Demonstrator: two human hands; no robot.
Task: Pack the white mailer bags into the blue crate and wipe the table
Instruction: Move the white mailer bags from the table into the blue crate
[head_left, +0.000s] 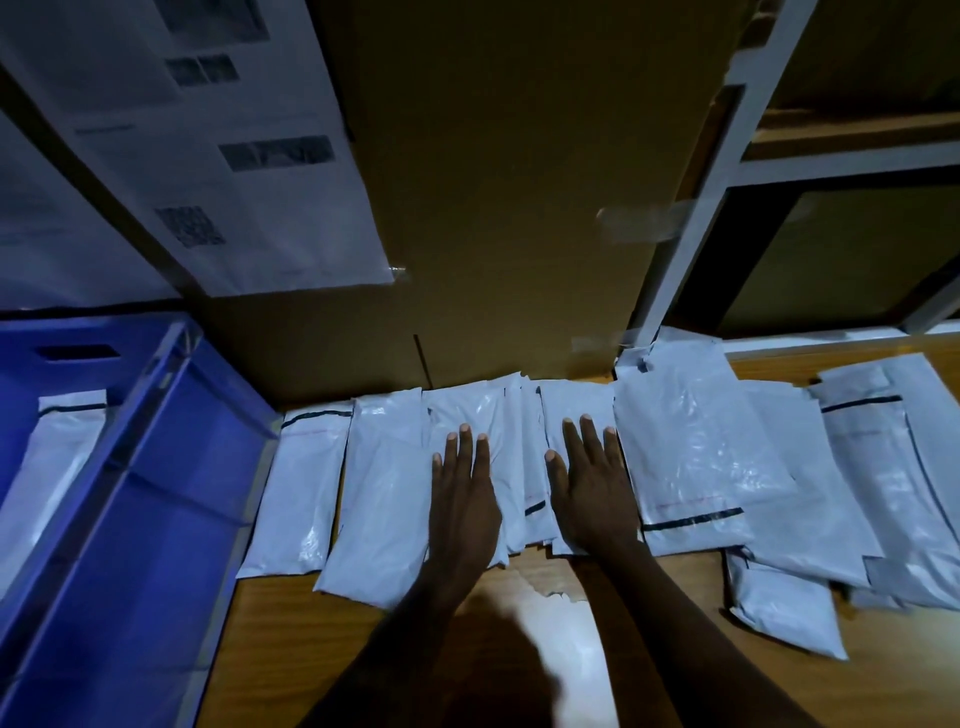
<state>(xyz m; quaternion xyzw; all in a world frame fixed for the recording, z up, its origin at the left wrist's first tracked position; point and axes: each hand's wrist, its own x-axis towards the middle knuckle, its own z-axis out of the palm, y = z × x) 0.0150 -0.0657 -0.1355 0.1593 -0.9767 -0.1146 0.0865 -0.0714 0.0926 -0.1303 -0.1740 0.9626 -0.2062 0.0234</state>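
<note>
Several white mailer bags (691, 467) lie side by side in an overlapping row across the wooden table (291, 639). My left hand (462, 488) lies flat with straight fingers on a bag near the middle of the row. My right hand (592, 488) lies flat beside it on the neighbouring bags. The blue crate (171, 499) stands at the left edge of the table. One white mailer bag (52, 467) lies inside the crate along its left part.
A large brown cardboard box (493, 208) with white printed labels stands right behind the bags. A grey metal shelf frame (691, 244) rises at the back right. More mailer bags (784, 618) are piled at the right. A pale patch marks the table's near edge.
</note>
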